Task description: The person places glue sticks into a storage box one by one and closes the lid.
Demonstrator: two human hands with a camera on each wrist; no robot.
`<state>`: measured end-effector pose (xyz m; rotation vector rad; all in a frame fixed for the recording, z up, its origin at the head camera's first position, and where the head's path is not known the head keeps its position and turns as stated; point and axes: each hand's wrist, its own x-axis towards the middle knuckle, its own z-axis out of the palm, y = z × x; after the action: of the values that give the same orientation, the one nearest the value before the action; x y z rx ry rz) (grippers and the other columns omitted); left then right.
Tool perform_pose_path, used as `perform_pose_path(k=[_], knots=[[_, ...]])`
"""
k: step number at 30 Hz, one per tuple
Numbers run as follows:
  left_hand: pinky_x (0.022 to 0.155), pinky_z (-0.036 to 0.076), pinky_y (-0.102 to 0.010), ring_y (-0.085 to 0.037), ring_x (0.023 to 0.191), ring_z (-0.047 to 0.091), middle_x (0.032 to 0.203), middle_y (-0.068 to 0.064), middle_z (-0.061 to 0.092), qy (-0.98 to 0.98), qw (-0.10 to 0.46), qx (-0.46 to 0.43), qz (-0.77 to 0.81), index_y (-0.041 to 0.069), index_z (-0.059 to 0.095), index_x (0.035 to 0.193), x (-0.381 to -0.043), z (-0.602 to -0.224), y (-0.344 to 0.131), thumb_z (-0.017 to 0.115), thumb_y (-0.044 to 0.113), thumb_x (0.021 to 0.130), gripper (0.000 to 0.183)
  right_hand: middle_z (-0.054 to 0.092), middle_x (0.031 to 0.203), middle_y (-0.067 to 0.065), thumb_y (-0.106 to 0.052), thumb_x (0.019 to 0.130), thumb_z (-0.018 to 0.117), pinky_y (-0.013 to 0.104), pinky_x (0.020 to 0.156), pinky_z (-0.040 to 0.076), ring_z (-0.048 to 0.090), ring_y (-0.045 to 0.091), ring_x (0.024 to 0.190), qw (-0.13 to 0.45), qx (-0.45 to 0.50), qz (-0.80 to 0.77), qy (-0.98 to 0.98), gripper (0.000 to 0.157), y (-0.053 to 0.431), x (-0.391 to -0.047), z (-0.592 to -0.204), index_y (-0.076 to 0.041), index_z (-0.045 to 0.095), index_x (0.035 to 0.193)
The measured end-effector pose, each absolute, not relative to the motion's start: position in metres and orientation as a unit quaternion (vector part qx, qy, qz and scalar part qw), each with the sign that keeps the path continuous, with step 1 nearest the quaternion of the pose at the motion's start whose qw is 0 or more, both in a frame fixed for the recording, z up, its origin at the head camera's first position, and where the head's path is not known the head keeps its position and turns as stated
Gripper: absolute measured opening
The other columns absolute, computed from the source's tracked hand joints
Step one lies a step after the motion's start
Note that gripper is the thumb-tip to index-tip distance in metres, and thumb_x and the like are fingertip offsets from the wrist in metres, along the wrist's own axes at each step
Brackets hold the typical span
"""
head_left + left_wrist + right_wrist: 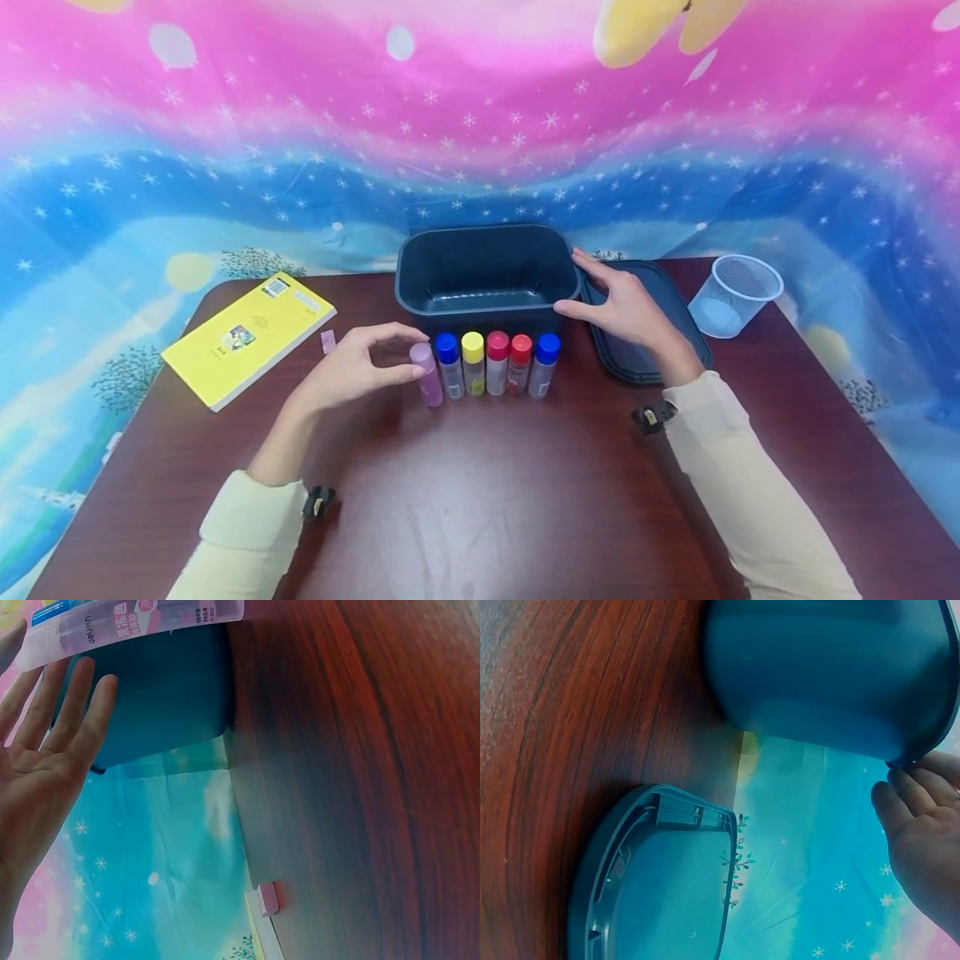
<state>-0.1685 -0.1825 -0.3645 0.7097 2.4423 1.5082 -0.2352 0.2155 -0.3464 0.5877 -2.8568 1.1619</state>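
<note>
A clear purple glue stick [431, 388] stands upright at the left end of a row in front of a dark storage box [487, 320]. My left hand [356, 362] pinches its cap between thumb and index finger; the other fingers are spread behind it. Beside it stand glue sticks with a blue cap [447, 347], a yellow cap [472, 347], a crimson cap [497, 345], a red cap [520, 348] and another blue cap [548, 348]. My right hand [618, 304] grips the box's right end, thumb on the near rim, fingertips [900, 784] under the rim farther back.
The dark lid [637, 333] lies right of the box, under my right hand. Beyond it a white mesh cup [735, 296] stands at the table's right edge. A yellow book [247, 337] lies at the left, with a small pink block [327, 341] beside it. A patterned cloth [480, 142] hangs behind.
</note>
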Motion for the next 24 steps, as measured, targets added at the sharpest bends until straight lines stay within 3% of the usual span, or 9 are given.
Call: perform_pose_path(k=[15,24], knots=[[0.090,0.057,-0.035,-0.019,0.104,0.069,0.111,-0.002,0.072,0.820,0.084,0.228,0.518,0.013,0.070,0.122,-0.1707,-0.3609,-0.1789,0.082,0.022,0.087,0.039,0.031,0.164,0.006,-0.045,0.090,0.076,0.059,0.113,0.034,0.033,0.035,0.147,-0.006,0.184,0.370,-0.910,0.087,0.2157,-0.2353,-0.3422,-0.014,0.033,0.159],[0.087,0.058,-0.036,-0.018,0.099,0.070,0.104,0.001,0.073,0.839,0.049,0.203,0.502,0.015,0.069,0.116,-0.1687,-0.3575,-0.1836,0.082,0.030,0.088,0.035,0.030,0.164,0.006,-0.046,0.090,0.075,0.061,0.113,0.033,0.030,0.034,0.149,-0.008,0.185,0.362,-0.914,0.088,0.2157,-0.2356,-0.3415,-0.014,0.032,0.159]])
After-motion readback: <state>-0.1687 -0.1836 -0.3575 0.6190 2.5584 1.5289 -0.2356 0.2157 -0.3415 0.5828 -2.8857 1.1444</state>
